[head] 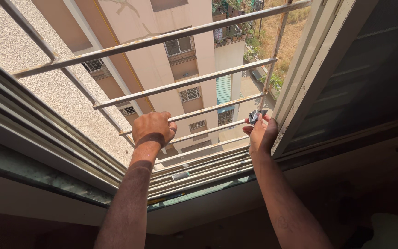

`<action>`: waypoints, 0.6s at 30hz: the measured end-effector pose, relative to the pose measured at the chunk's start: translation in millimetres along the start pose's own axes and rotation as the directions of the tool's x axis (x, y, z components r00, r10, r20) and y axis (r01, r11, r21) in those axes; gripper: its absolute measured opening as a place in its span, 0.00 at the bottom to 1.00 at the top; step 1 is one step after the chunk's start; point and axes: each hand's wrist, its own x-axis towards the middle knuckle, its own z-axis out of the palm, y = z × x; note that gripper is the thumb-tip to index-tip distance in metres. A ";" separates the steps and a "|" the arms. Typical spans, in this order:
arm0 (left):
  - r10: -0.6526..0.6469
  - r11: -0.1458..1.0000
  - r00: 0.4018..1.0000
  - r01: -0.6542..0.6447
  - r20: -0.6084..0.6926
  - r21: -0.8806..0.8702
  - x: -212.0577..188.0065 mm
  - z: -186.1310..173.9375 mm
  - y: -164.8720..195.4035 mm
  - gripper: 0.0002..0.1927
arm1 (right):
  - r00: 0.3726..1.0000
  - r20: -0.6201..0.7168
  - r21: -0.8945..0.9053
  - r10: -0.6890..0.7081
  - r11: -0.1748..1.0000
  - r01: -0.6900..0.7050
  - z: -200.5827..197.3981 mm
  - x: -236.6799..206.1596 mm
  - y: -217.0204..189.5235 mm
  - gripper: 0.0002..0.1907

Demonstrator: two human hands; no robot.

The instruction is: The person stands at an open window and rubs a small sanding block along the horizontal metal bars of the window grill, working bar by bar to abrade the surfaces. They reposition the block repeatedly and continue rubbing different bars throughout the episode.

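Observation:
Both my arms reach out through an open window. My left hand [152, 129] is closed around one of the lower horizontal bars of the white metal grille [185, 84]. My right hand [261, 133] is beside the edge of the sliding window frame [295, 92] and pinches a small dark crumpled piece [255, 115], a cloth or scrap, against the grille near its vertical bar. What the scrap is exactly I cannot tell.
The multi-rail sliding track [199, 173] runs along the sill below my arms, with a small grey object [180, 175] lying in it. The dark glass pane [365, 78] is slid to the right. Beyond the bars are beige apartment blocks [171, 50] and ground far below.

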 end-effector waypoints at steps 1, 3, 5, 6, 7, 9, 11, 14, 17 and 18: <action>0.002 1.000 1.000 -0.002 0.007 -0.002 0.2 -0.9 0.5 0.15 | 1.000 0.002 -0.044 -0.007 0.999 0.007 2.0 1.5 0.7 0.13; 0.003 1.000 1.000 -0.003 0.012 0.005 -1.1 -0.9 0.5 0.16 | 0.999 -0.042 -0.008 -0.002 1.000 0.002 8.0 1.9 5.9 0.13; 0.005 1.000 1.000 -0.005 0.000 0.027 -0.2 -1.8 0.8 0.16 | 0.998 -0.058 0.025 -0.009 1.000 0.010 15.6 6.5 6.0 0.13; 0.002 1.000 1.000 -0.002 0.002 0.013 -0.6 -1.4 0.9 0.15 | 0.998 -0.057 0.037 -0.012 0.999 0.014 18.5 8.1 4.0 0.13; 0.001 1.000 1.000 -0.001 0.008 0.001 -1.3 -0.8 0.7 0.15 | 0.998 -0.059 0.048 -0.014 0.999 0.017 20.0 9.5 1.9 0.12; 0.003 1.000 1.000 -0.003 0.006 0.001 0.4 -1.4 1.6 0.15 | 0.993 -0.029 0.143 -0.114 0.983 0.118 26.9 13.0 -4.9 0.12; 0.002 1.000 1.000 -0.002 0.008 0.030 0.2 -1.0 1.0 0.16 | 0.987 -0.029 0.163 -0.159 0.973 0.162 33.3 17.4 -13.2 0.11; 0.001 1.000 1.000 -0.001 0.006 0.027 0.6 -0.4 0.7 0.16 | 0.984 -0.046 0.113 -0.171 0.978 0.175 33.4 22.6 -20.9 0.11; 0.012 1.000 1.000 -0.012 0.001 0.014 1.8 -0.4 0.0 0.16 | 0.985 -0.032 0.119 -0.170 0.978 0.173 31.5 19.5 -12.7 0.11; 0.009 1.000 1.000 -0.009 0.006 0.015 0.5 0.6 -0.5 0.16 | 0.993 -0.044 0.111 -0.111 0.987 0.116 28.7 15.0 -6.5 0.11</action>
